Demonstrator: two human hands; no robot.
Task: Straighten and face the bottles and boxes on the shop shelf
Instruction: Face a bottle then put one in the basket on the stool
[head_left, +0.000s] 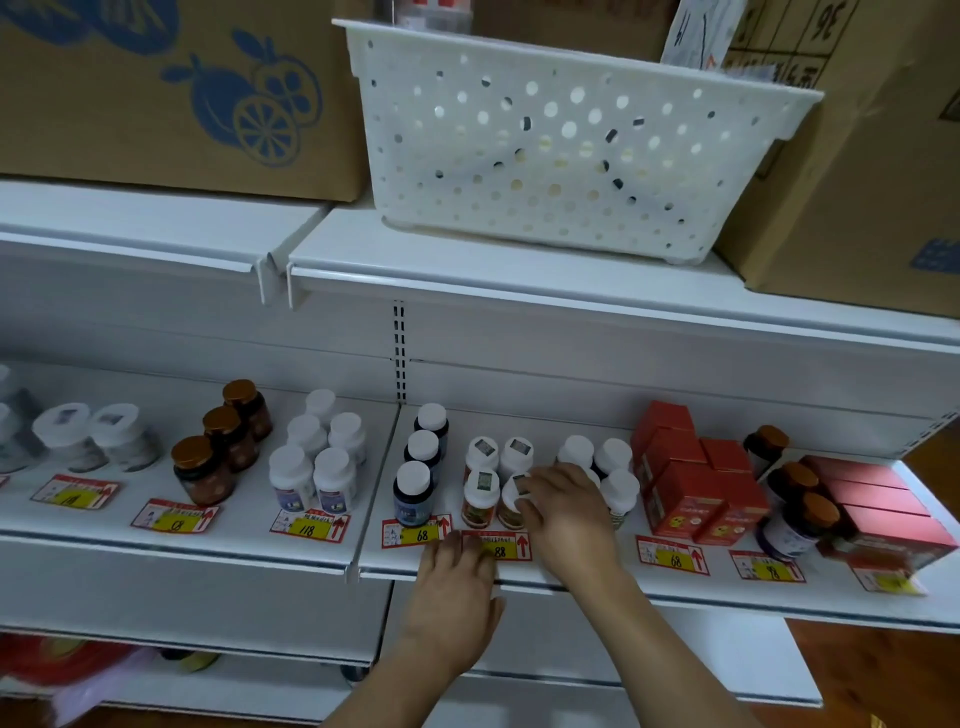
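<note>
Gripping the front-right orange bottle (511, 501) from above, the right hand (563, 512) may knock neighbours; the left hand (452, 587), fingers relaxed, rests just before it.

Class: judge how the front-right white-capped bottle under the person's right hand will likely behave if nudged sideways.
The bottle looks tall and narrow, so it may tip rather than slide. Being round, it would probably roll if toppled. Its neighbour stands close and may get knocked.

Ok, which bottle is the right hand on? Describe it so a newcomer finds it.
Find the white perforated basket on the upper shelf. Directly below, four white-capped bottles with orange labels stand in a square. It is the front right bottle, the only one under the right hand.
</note>
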